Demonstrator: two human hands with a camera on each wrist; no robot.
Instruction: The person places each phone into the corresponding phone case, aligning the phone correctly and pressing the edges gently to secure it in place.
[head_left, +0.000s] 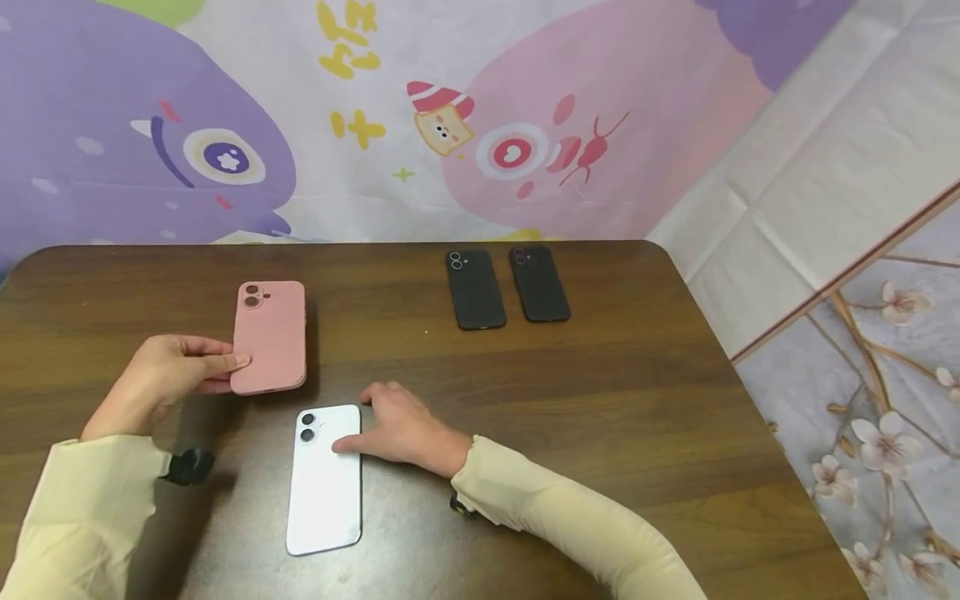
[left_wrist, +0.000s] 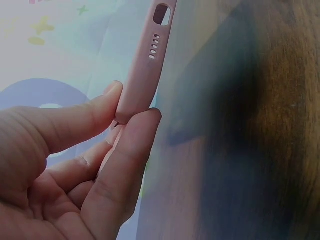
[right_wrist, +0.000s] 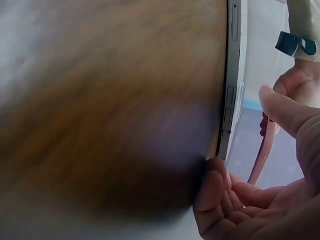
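In the head view, my left hand (head_left: 176,371) pinches the lower left edge of a pink phone case (head_left: 272,337), camera cutouts facing up. The left wrist view shows thumb and fingers on either side of the case's end (left_wrist: 145,75), beside its port and speaker openings. A white phone (head_left: 322,492) lies back up in front, with two camera lenses at its upper left. My right hand (head_left: 401,429) is at the phone's right side, thumb over its back. In the right wrist view the thumb stands apart from the phone (right_wrist: 232,75), and the bent fingertips are right at its edge.
Two black phone-shaped pieces with round camera rings, a left one (head_left: 477,292) and a right one (head_left: 542,285), lie near the back edge of the brown wooden table (head_left: 600,433). A cartoon-printed cloth (head_left: 360,192) hangs behind, and a flowered panel (head_left: 885,375) stands at right.
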